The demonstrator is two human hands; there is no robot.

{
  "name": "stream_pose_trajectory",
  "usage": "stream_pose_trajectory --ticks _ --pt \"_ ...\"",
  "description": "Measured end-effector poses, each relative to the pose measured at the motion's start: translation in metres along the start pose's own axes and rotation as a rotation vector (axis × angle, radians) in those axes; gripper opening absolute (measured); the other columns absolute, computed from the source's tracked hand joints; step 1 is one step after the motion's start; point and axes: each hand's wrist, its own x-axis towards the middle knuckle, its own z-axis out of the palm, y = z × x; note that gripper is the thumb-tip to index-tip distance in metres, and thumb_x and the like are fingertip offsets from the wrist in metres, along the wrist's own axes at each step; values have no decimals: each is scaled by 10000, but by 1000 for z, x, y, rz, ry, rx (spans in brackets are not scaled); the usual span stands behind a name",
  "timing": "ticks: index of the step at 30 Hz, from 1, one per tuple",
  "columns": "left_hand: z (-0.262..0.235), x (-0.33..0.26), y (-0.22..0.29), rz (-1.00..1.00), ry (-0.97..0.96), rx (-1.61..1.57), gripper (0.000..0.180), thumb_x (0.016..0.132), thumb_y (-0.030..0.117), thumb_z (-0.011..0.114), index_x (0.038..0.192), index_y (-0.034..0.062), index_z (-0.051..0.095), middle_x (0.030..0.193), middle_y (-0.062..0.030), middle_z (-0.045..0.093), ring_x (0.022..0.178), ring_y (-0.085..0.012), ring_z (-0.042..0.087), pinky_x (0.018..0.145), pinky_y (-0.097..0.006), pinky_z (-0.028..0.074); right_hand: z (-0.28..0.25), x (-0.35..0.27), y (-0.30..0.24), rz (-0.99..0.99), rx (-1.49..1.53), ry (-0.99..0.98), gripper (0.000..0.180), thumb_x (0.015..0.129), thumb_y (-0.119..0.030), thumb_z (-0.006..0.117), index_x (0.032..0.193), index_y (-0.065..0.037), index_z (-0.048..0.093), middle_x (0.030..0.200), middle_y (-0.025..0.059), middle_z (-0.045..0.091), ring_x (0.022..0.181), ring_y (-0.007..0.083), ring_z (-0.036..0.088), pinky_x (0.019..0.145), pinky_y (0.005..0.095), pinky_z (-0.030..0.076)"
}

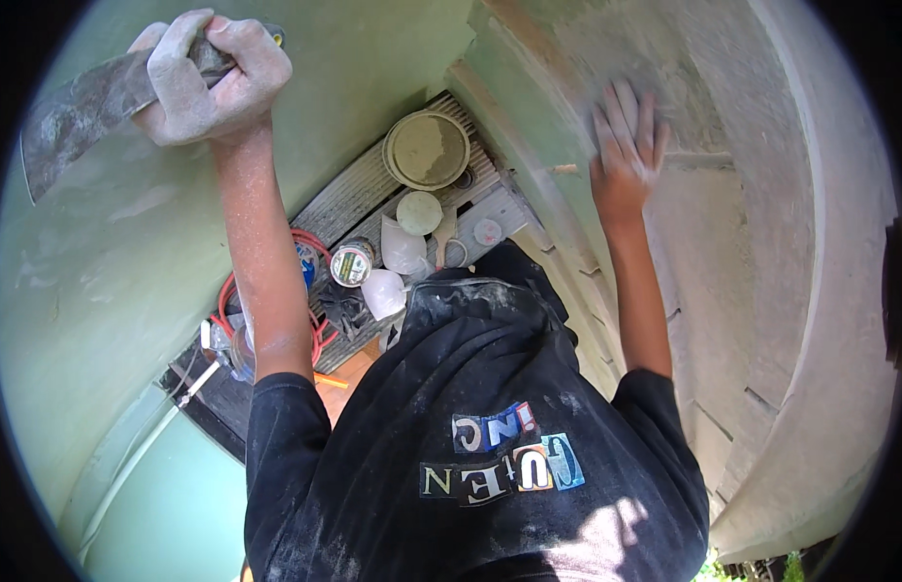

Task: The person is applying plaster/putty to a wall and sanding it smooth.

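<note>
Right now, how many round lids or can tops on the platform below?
4, perhaps more hidden. A big lid at the far end, a small pale green one below it, a small white one to its right, and a labelled can top beside the red hose.

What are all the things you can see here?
Putty knife: one, grey and dusty, top left, against the green wall.
Round lid: one, olive green, on the wooden platform.
Small round lid: one, pale green, below the big lid.
Tape roll: one, white and green, middle of the platform.
Hose: one, red, coiled at the platform's left.
Plastered surface: one, pale grey, right.
Black shirt: one, dusty, bottom centre.
Left hand: gripping the putty knife's handle.
Right hand: flat on the plastered surface.
</note>
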Motion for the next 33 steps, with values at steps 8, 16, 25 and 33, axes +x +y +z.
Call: stream_pose_trajectory --ticks 8,16,25,33 --pt "5 -5 -2 -48 85 -64 82 692 54 589 764 65 625 689 -68 582 544 -206 518 494 -302 410 14 49 -14 -31 124 1 359 782 -15 600 1130 -50 681 1422 47 565 1414 281 416 1167 492 307" --pt "1 0 9 -59 -45 -58 85 710 53 596 773 82 645 683 -64 593 585 -214 539 541 -322 423 7 22 -11 74 14 -40 362 675 65 605 998 -51 720 1429 -3 560 1410 277 421 1166 542 299" --pt "4 -3 15 -116 -63 -92 96 709 43 591 783 74 644 695 -68 591 585 -217 538 530 -316 419 -9 1 1 11 36 -136 296 728 32 586 977 -48 724 1451 -9 544 1428 271 397 1152 562 316" --pt "7 -1 12 -127 -42 -112 109 723 23 575 800 51 646 684 -67 590 583 -206 534 519 -304 424 20 58 -18 -43 25 -81 273 736 29 587 941 -59 744 1468 -18 529 1446 276 371 1163 524 320"
